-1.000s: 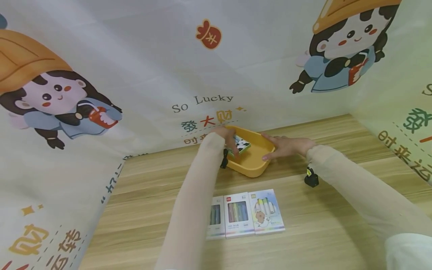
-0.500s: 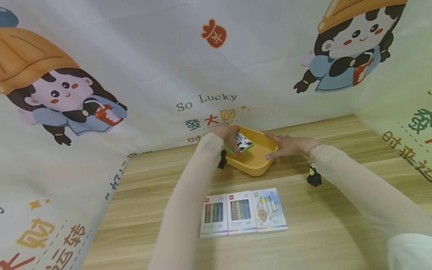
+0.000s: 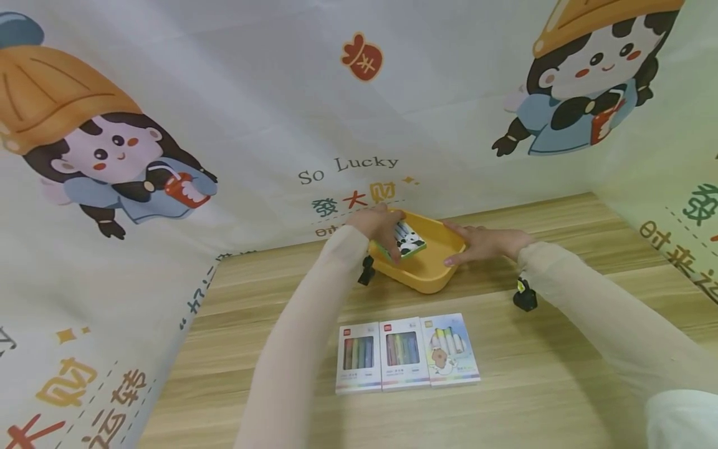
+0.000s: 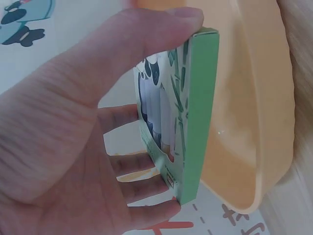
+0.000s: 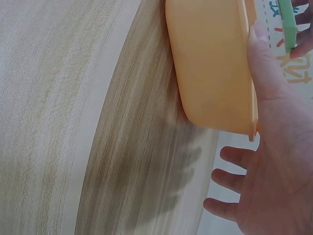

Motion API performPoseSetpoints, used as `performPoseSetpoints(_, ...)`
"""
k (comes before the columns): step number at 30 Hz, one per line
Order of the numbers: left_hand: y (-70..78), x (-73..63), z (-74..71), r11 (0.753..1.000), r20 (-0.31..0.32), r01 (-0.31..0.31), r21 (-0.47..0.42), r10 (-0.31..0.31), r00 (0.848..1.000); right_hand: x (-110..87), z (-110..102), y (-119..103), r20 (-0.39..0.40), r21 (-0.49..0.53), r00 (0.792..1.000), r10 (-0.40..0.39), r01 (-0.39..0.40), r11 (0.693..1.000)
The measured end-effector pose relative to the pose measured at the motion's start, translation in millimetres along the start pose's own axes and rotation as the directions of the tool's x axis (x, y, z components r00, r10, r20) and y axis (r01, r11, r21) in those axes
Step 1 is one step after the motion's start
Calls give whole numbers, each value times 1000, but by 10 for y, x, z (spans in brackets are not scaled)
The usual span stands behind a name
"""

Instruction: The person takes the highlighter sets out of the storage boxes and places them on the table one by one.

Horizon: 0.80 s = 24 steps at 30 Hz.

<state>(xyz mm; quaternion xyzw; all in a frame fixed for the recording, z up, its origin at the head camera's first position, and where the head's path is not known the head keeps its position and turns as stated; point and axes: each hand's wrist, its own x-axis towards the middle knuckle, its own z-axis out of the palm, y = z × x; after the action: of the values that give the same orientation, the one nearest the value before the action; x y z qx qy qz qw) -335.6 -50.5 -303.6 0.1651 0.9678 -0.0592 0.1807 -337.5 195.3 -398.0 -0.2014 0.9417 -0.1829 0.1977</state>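
Observation:
My left hand (image 3: pixel 374 226) holds a marker box (image 3: pixel 412 242) by its edges, thumb on one side and fingertips on the other. The box has a panda print, green sides (image 4: pixel 203 117) and a window showing pale pens. It is tilted, over the left part of a yellow plastic bin (image 3: pixel 429 265), overlapping the bin's inside in the head view. At the bin's right end, my right hand (image 3: pixel 487 243) has its thumb on the rim. Three of its fingers (image 5: pixel 227 181) show spread and apart from the bin in the right wrist view.
Three white pen boxes lie side by side on the wood-grain table (image 3: pixel 538 374), nearer the body: a left one (image 3: pixel 359 358), a middle one (image 3: pixel 404 354) and a right one with a cartoon animal (image 3: pixel 451 350). A printed cloth wall (image 3: pixel 269 125) stands right behind the bin.
The view has shifted slightly, so everything sits a bit further right. The left forearm has swung a little left, uncovering the left pen box. Both hands keep their places at the bin.

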Motion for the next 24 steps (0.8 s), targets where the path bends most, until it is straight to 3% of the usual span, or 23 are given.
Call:
performPoseSetpoints(10,11,-102,-8,998,10,-3,58,2,1000,-26,-26,-39,-4,7,1000,9,-9,1000)
performPoseSetpoints(17,5,-140,77,1000,32,11,29,-12,999,-39,-21,-55,-5,6,1000,2,-2,1000)
performPoseSetpoints(24,7,-216,135,999,65,-28,21,27,998,-49,-20,-58,-8,0,1000,-13,13,1000)
